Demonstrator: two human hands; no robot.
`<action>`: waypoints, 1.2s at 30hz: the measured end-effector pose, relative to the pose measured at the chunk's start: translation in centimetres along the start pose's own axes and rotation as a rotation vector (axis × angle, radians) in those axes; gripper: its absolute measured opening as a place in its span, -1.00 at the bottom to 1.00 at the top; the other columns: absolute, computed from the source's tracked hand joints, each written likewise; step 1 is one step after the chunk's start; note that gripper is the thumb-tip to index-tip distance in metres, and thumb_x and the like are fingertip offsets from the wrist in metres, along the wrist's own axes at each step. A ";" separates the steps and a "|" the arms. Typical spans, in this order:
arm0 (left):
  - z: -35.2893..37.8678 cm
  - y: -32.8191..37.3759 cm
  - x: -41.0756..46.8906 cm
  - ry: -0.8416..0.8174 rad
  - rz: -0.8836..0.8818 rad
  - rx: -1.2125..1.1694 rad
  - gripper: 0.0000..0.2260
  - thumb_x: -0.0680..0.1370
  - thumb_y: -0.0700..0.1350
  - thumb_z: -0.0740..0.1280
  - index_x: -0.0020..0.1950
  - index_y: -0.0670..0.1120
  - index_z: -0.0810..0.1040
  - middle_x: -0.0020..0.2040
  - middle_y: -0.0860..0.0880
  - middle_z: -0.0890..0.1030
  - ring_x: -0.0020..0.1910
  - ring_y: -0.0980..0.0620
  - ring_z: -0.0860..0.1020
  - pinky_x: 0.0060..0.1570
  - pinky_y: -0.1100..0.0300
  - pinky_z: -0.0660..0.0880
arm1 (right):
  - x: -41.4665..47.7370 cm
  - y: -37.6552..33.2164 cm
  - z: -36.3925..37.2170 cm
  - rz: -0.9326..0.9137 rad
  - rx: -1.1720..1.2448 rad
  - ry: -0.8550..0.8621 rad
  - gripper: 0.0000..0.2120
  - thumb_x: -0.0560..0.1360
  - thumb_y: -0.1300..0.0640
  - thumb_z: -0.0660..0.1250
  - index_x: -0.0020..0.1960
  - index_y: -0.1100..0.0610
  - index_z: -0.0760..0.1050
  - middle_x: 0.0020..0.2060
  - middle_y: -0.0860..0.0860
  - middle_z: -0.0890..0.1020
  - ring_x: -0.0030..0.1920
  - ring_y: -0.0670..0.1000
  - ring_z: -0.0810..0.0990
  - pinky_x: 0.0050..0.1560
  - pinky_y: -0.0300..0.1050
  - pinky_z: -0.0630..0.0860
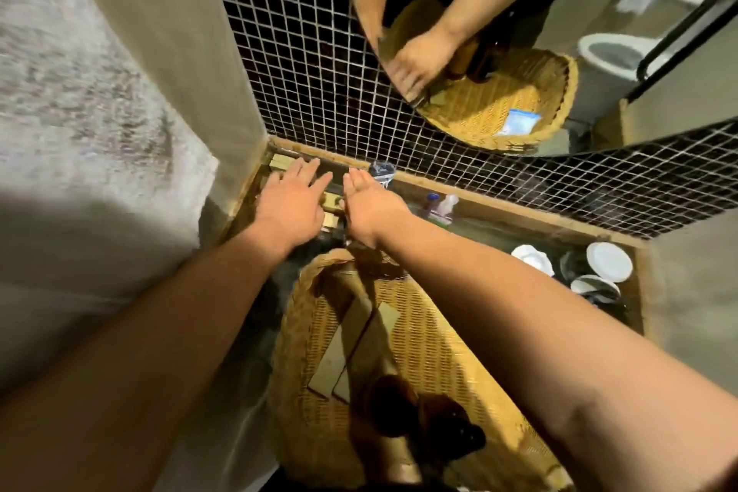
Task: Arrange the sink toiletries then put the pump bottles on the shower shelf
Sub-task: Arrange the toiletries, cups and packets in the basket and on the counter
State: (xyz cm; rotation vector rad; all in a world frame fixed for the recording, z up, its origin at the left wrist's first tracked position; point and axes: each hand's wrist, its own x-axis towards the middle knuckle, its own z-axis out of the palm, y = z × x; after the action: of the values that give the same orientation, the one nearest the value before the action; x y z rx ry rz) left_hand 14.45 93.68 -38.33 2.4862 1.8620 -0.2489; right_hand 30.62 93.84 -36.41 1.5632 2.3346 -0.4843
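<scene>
Small boxes partly covered by left hand and right hand; number not determinable. Clear bottle half hidden behind right fingertips. Brown pump bottles lost in shadow, pump heads indistinct. Basket cut off at bottom edge. Label on small bottle blurred, unreadable.

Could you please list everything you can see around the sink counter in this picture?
Round woven bamboo tray: one, yellow-tan, middle of the counter.
Brown pump bottles with cream labels: two, dark brown, in the tray.
Small cardboard boxes: at least three, tan, back left corner, partly under the hands.
Clear plastic bottle: one, transparent, by the back wall.
Small toiletry bottles: two, one blue-capped, one white, further right.
White crockery pieces: three, right end of the counter.
Round mirror: one, on the black mosaic tile wall.
Left hand: open, over the boxes.
Right hand: open, beside it.
</scene>
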 end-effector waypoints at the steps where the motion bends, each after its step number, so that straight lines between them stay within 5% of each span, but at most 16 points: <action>1: -0.5 0.5 -0.1 0.012 0.005 0.003 -0.41 0.57 0.10 0.21 0.58 0.08 0.16 0.61 -0.05 0.12 0.56 -0.09 0.12 0.44 -0.11 0.21 | -0.7 0.3 -0.2 0.002 -0.008 0.005 -0.34 0.65 0.11 0.09 0.60 0.29 -0.16 0.61 0.18 -0.11 0.60 0.13 -0.12 0.58 0.04 -0.03; 12: -3.1 6.8 -0.4 0.112 0.111 0.041 -0.44 0.56 0.15 0.21 0.55 0.09 0.22 0.54 -0.06 0.29 0.51 -0.08 0.23 0.37 -0.15 0.26 | -7.0 5.1 0.6 0.038 -0.034 0.108 -0.40 0.67 0.08 0.00 0.60 0.30 -0.13 0.60 0.20 -0.05 0.60 0.11 -0.08 0.43 -0.12 -0.30; 19: -3.3 12.0 0.8 0.110 0.310 0.083 -0.45 0.53 0.16 0.23 0.50 0.06 0.33 0.45 -0.06 0.40 0.43 -0.10 0.34 0.37 -0.13 0.27 | -10.8 9.2 2.9 0.193 0.035 0.069 -0.42 0.69 0.11 -0.02 0.61 0.27 -0.16 0.61 0.17 -0.12 0.60 0.11 -0.12 0.58 0.00 -0.04; 31: -3.2 24.8 0.5 0.079 0.811 0.114 -0.61 0.52 0.17 0.21 0.25 -0.01 0.48 0.17 -0.04 0.54 0.18 -0.09 0.48 0.10 -0.01 0.34 | -21.8 14.3 9.4 0.521 0.098 0.046 -0.41 0.68 0.08 0.01 0.59 0.34 -0.09 0.58 0.23 0.09 0.59 0.14 0.01 0.53 -0.07 -0.09; 36: -1.3 27.9 0.2 0.049 0.949 0.125 -0.61 0.52 0.17 0.21 0.25 0.00 0.49 0.17 -0.03 0.55 0.17 -0.08 0.48 0.10 0.02 0.35 | -22.3 14.2 12.9 0.563 0.181 0.035 -0.40 0.68 0.03 -0.04 0.59 0.33 -0.11 0.60 0.21 -0.04 0.60 0.15 -0.16 0.58 0.04 -0.10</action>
State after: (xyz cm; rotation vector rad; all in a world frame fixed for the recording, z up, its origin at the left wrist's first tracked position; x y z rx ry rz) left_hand 41.26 86.06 -39.14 3.1177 0.5116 -0.2605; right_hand 52.69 74.78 -40.35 2.2154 1.7856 -0.5363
